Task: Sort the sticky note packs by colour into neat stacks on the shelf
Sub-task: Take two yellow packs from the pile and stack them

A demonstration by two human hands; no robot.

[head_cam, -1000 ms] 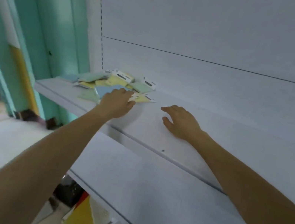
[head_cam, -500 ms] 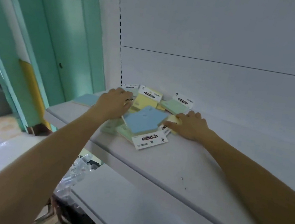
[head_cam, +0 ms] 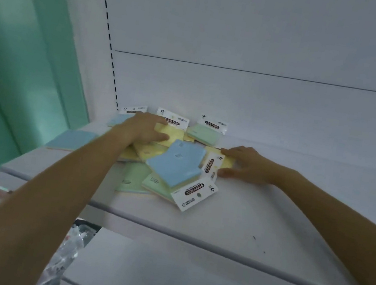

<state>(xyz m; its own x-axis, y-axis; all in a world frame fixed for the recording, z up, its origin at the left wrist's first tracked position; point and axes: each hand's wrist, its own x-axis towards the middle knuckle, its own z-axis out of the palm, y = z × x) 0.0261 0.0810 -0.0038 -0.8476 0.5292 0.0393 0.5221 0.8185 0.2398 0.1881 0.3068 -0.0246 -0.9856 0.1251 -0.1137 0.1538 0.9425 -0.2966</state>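
White shelf (head_cam: 242,226) carries the unsorted pile of sticky note packs (head_cam: 173,167) near its left end. My left hand (head_cam: 145,130) lies flat-fingered on the rear yellow pack (head_cam: 171,131). My right hand (head_cam: 245,164) pinches the side yellow pack (head_cam: 228,162) by its edge. Sorting is barely begun; next, I judge, I should draw that one clear.

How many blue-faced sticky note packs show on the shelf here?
3. One blue pack lies alone at the shelf's left end; another at the back, partly behind the left hand; a third tops the pile. Others may be hidden underneath.
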